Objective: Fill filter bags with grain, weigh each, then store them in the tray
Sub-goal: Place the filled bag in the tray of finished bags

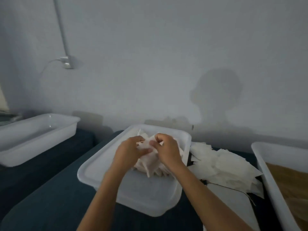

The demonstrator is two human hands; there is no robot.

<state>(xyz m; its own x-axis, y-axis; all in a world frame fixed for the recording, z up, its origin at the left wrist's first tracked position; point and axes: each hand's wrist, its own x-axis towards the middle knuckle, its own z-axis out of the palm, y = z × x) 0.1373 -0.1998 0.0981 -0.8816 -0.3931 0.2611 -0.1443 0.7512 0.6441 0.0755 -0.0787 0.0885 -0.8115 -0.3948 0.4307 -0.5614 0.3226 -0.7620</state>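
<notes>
Both hands over white rectangular plastic tray at centre, on dark blue worktop. Left hand and right hand each with grip pinched on 1 thin white filter bag, held above heap of white filter bags in tray. More loose white bags beside tray, right. Long white tray with tan grain far right. Second white plastic tray left.
</notes>
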